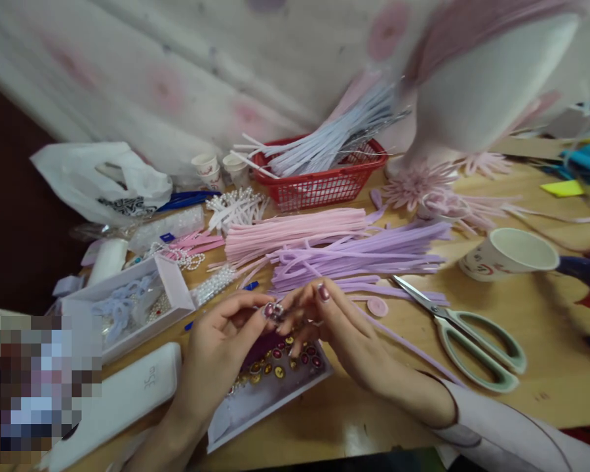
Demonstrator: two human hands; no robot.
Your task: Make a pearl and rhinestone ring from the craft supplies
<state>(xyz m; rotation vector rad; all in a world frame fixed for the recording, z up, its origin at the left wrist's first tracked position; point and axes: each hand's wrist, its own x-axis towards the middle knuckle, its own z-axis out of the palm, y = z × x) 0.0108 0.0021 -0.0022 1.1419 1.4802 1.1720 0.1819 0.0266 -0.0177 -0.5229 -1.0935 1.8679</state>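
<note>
My left hand (216, 344) is closed, thumb and forefinger pinching a small shiny gem-like bead (278, 312) whose exact form is blurred. Close beside it, my right hand (347, 337) has its thumb raised apart and its fingers loosely bent and spread, fingertips beside the bead. Whether they touch it I cannot tell. Under both hands lies a shallow white box lid (270, 416). Several gold and dark red gem buttons (280, 372) are in it, partly covered by my fingers.
Scissors (452, 314) lie to the right below a paper cup (506, 255). Purple (364, 252) and pink pipe cleaners (295, 233) lie ahead, before a red basket (319, 190). At left are a white box (128, 334) of craft pieces and a white power bank (122, 396).
</note>
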